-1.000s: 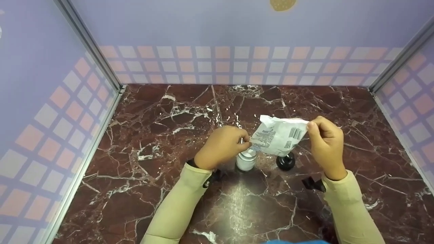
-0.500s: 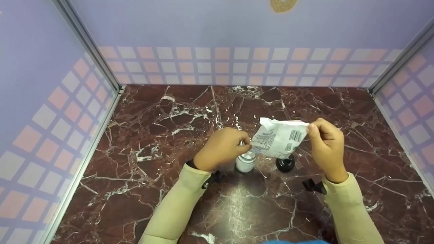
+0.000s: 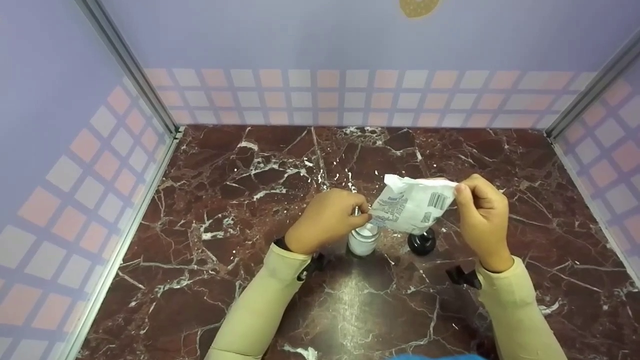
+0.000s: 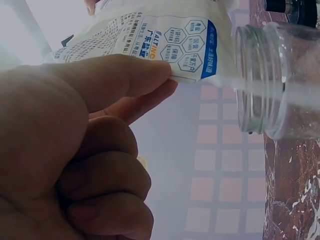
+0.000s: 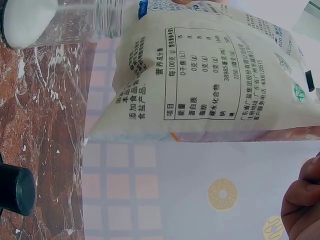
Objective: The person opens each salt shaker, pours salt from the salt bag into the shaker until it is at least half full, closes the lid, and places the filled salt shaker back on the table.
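Note:
Both hands hold a white printed bag of salt (image 3: pixel 412 205), tilted above a clear glass jar (image 3: pixel 363 243). My left hand (image 3: pixel 327 220) pinches the bag's lower left corner between thumb and forefinger, the other fingers curled. At the upper right corner, my right hand (image 3: pixel 484 220) grips the bag's edge between thumb and fingers. White salt (image 4: pixel 255 86) streams from the bag through the jar's mouth in the left wrist view. A heap of salt (image 5: pixel 30 22) lies at the jar's bottom in the right wrist view. The jar stands upright, its rim partly behind the left fingers.
A black rounded thing with a knob (image 3: pixel 422 243) stands right of the jar, partly under the bag. White flecks are scattered over the dark red marbled tabletop (image 3: pixel 250 200). Lilac panels with pink and white squares (image 3: pixel 300 95) enclose the back and sides.
The bag and both hands have sunk very slightly and otherwise keep the same pose. The jar stays in place.

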### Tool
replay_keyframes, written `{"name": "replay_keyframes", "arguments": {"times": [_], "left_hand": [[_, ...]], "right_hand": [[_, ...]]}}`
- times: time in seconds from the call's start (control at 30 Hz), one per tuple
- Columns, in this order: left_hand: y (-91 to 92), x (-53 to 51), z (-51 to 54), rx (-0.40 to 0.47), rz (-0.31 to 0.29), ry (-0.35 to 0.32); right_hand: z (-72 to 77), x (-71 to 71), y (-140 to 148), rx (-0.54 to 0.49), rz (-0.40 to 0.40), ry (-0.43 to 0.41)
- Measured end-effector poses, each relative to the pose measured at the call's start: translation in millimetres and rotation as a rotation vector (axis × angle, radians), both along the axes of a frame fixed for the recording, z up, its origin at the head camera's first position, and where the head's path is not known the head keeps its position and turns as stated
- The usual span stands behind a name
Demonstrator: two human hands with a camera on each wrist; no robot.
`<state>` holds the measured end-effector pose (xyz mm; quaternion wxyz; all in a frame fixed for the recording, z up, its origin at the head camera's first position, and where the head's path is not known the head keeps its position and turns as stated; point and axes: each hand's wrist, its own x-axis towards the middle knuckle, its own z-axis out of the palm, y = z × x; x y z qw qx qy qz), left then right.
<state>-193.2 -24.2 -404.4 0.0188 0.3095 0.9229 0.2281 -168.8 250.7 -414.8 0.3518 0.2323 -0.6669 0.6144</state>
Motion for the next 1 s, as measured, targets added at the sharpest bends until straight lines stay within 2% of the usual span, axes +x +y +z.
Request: {"name": "replay_keyframes", "arguments": {"times": [0.5,1.0], "left_hand": [[-1.6,-2.6,1.0,-0.014,-0.007,0.013],[-1.4,1.3,2.4,0.004,-0.011,0.016]], "right_hand": [[-2.0,-3.7,-1.2,-0.002,0.003,0.020],[-0.1,-1.6,0.6,0.026,-0.009,0.020]]}}
